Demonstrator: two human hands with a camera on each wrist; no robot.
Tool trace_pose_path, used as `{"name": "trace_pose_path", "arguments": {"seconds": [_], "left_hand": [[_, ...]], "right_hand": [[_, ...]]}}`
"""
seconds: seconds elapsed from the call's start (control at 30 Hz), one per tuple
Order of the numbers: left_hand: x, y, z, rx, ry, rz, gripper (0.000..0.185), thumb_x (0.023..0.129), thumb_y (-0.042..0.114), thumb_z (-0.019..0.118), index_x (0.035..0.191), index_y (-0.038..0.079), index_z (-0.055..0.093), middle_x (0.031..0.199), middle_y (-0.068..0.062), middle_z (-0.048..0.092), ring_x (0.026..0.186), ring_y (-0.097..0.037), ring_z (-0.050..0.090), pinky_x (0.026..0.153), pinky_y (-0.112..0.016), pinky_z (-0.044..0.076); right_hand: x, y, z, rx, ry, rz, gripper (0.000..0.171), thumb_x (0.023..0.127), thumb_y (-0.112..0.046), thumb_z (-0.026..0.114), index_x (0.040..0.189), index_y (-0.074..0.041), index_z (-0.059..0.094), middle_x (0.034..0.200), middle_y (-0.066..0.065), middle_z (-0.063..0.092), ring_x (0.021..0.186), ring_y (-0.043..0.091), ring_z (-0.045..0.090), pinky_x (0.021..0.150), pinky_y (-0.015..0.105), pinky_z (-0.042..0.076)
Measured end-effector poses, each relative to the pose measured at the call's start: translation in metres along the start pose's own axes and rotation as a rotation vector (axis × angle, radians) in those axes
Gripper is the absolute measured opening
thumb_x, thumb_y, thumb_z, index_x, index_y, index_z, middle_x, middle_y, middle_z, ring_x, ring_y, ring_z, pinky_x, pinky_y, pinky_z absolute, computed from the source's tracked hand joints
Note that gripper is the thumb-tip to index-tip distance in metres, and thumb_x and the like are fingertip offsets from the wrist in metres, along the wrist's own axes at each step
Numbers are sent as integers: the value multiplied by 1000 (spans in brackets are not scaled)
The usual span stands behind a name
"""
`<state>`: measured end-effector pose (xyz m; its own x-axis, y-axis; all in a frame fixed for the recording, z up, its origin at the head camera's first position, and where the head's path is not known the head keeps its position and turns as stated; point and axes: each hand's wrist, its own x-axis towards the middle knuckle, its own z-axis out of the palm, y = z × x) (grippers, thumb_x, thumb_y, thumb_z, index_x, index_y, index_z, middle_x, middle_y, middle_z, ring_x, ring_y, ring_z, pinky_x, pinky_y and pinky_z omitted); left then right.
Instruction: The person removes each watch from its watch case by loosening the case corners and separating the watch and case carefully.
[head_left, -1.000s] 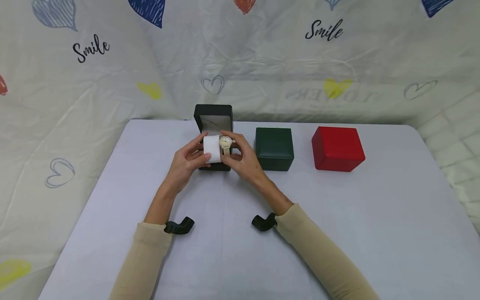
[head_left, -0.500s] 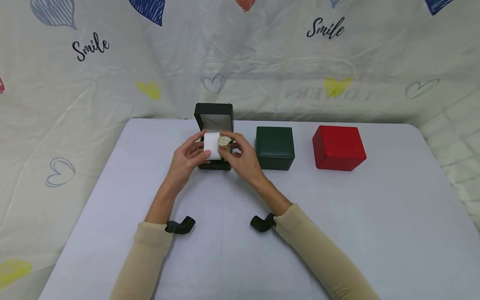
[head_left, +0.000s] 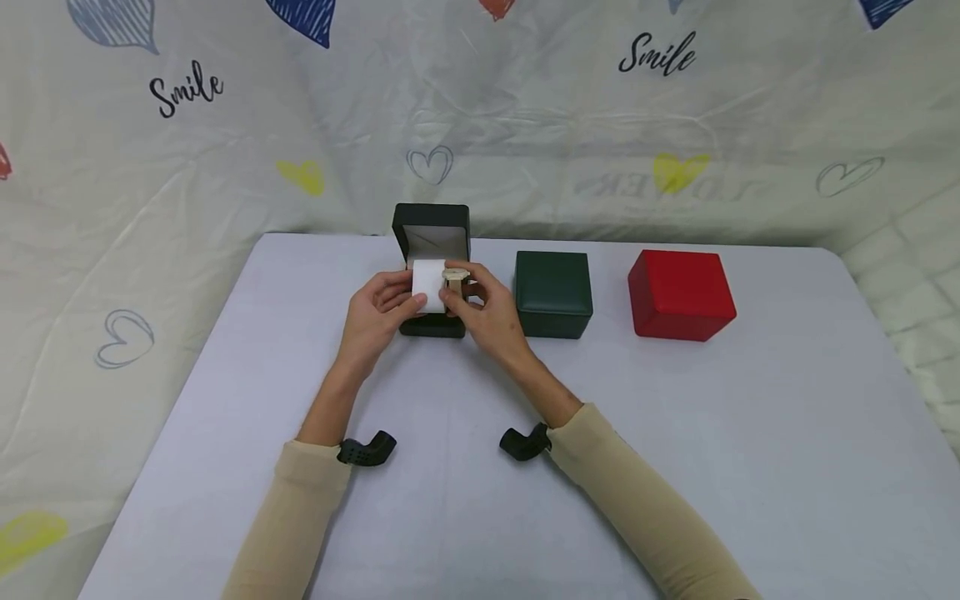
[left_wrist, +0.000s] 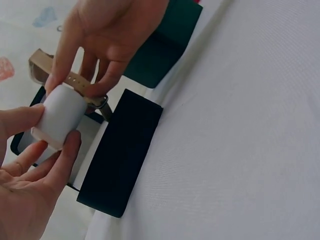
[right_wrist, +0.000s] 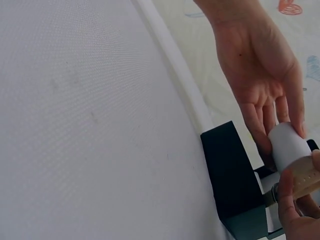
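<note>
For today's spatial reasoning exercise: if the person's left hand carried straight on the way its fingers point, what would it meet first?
Probably the right hand, just past the white cushion the left hand holds; depth is hard to judge.

Bright, even light, soft shadows, wrist views slightly blurred

The right hand (head_left: 491, 312) covers most of the beige-strapped wristwatch (head_left: 454, 277), whose dial is too small to read. The open black square box's (head_left: 432, 325) inside lies hidden behind the white cylindrical cushion (head_left: 428, 286).
</note>
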<state>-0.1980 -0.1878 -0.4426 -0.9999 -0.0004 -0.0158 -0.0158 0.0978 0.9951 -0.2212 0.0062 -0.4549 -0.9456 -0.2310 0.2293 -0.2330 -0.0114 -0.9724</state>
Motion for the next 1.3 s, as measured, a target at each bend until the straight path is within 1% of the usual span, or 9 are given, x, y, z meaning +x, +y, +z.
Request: {"name": "trace_pose_path", "arguments": {"seconds": [0.17,0.3,0.43,0.63,0.73,0.83,0.97,1.13,1.3], "left_hand": [[1,-1,2,48,25,15,51,96,14,76,141,2,58,147,-14,58,121,-21,65,87,-15,59],[2,-1,1,114,52,47,48,95,16,78,138,4,62,140,-13,63,124,-25,62,82,-12,56],[1,-2,2,168,62,67,48,95,22,78,139,7,64,133,-14,66,122,-24,61,80,-11,53],[0,-3,3,190,74,78,50,95,22,78,141,8,64,131,-14,67,120,-23,62,82,-11,52],[0,-5,2,203,79,82,50,94,21,78,141,8,65,130,-14,67,121,-26,62,82,-10,52],[1,-6,3,210,80,86,50,94,21,79,141,8,65,130,-15,67,121,-29,63,81,-9,52],[2,-7,5,220,79,93,50,94,20,79,141,8,65,131,-16,67,120,-29,64,82,-8,52],[3,-9,6,243,85,96,51,93,22,80,141,8,65,133,-14,68,117,-25,65,82,-8,53],[1,-10,4,242,90,88,51,94,23,80,140,8,66,134,-13,68,117,-25,65,81,-7,53]], "right_hand": [[1,0,1,3,5,5,41,98,-13,73,138,-13,64,126,15,64,101,28,66,78,25,63],[1,0,1,8,3,20,42,98,-13,73,139,-12,64,126,16,63,101,30,65,80,25,63],[0,1,1,-2,8,26,43,98,-14,73,140,-13,64,127,16,62,101,30,65,80,26,63],[1,2,2,-14,14,25,42,98,-13,73,139,-13,64,128,14,63,100,28,65,78,27,64],[2,4,2,-28,18,29,42,98,-13,73,139,-12,64,128,14,64,101,31,66,78,26,64],[2,5,3,-45,24,31,41,98,-12,73,138,-12,65,126,14,65,100,29,66,77,26,64],[1,6,1,-56,38,33,39,97,-11,74,136,-13,67,123,14,67,97,27,67,76,27,64],[0,7,0,-55,45,30,37,97,-11,74,133,-13,68,121,16,68,98,33,67,75,30,64],[0,9,3,-66,46,20,36,97,-11,74,132,-11,68,119,17,68,99,34,67,73,27,64]]}}
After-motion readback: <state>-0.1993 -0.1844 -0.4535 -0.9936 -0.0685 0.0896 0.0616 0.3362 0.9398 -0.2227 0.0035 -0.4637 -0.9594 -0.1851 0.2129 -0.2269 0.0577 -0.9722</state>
